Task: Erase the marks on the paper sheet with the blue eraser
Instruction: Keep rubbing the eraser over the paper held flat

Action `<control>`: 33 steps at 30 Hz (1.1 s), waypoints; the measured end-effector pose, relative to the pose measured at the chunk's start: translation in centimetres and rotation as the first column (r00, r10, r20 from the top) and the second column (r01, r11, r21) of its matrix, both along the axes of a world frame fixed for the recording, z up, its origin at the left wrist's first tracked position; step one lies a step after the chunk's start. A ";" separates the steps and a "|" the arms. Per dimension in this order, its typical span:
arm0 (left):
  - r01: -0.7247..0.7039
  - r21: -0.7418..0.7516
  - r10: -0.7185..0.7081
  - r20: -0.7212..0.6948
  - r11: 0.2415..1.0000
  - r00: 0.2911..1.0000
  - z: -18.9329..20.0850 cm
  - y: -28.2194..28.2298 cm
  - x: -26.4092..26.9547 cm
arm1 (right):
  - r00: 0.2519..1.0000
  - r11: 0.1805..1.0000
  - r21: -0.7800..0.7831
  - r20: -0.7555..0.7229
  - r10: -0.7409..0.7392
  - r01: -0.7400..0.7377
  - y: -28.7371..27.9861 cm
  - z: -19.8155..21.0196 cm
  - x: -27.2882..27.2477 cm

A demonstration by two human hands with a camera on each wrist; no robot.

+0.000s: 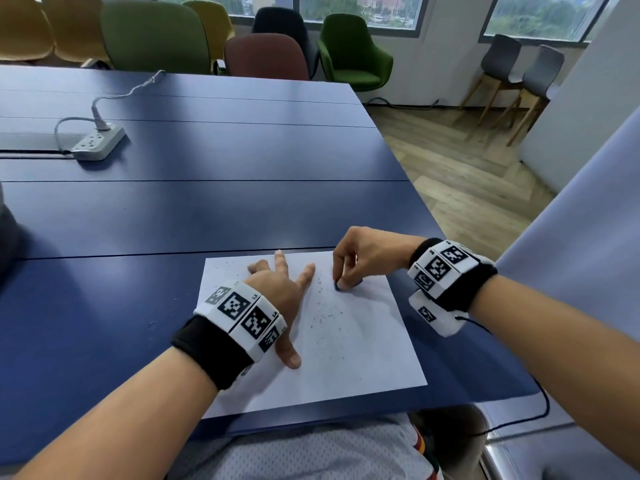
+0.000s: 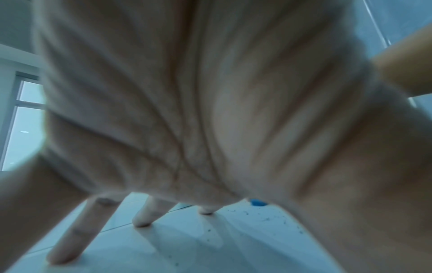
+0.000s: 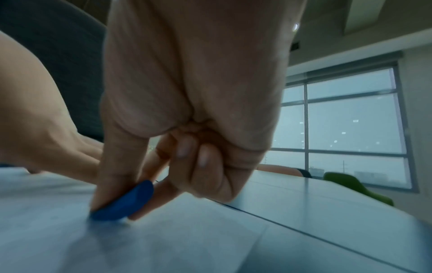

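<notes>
Right hand (image 1: pixel 367 252) pinches blue eraser (image 1: pixel 341 285) on paper sheet (image 1: pixel 363 348); left hand (image 1: pixel 277 292) spread flat.

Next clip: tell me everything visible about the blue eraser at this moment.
The blue eraser is small, dark blue and flat with a rounded edge, matte and rubbery-looking. It is tilted, its lower edge pressed on the paper sheet near the sheet's far right part. The right hand pinches it between thumb and fingertips, which cover most of it in the head view. The left wrist view shows a blue sliver of it. Dark crumbs lie scattered on the sheet nearby.
</notes>
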State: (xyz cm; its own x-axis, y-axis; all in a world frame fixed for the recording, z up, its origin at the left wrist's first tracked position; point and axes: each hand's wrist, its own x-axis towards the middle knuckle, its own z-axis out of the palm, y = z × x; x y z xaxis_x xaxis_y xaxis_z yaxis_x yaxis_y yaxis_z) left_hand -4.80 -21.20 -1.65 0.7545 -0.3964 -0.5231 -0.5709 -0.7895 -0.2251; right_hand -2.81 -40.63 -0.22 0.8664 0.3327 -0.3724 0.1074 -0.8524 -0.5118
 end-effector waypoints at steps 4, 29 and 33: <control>0.002 -0.006 -0.002 0.009 1.000 1.000 -0.1 0.1 -0.1 | 0.977 0.991 0.009 0.170 -0.131 0.132 -0.5 -0.6 0.8; 0.012 -0.008 -0.012 0.022 1.000 1.000 0.3 0.0 -0.2 | 0.986 0.993 -0.095 0.157 -0.058 0.074 -0.7 0.1 0.4; 0.015 -0.013 -0.015 0.021 1.000 1.000 0.4 0.0 -0.2 | 0.994 0.998 -0.057 0.102 -0.028 0.034 -0.4 -0.1 -0.1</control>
State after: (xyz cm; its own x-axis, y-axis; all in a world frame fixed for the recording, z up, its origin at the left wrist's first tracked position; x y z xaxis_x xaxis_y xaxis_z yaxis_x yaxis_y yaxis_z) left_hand -4.98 -21.17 -1.22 0.7590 -0.4146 -0.5020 -0.5782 -0.7836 -0.2271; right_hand -2.95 -40.98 -0.35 0.9100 0.2856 -0.3007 0.1291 -0.8841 -0.4492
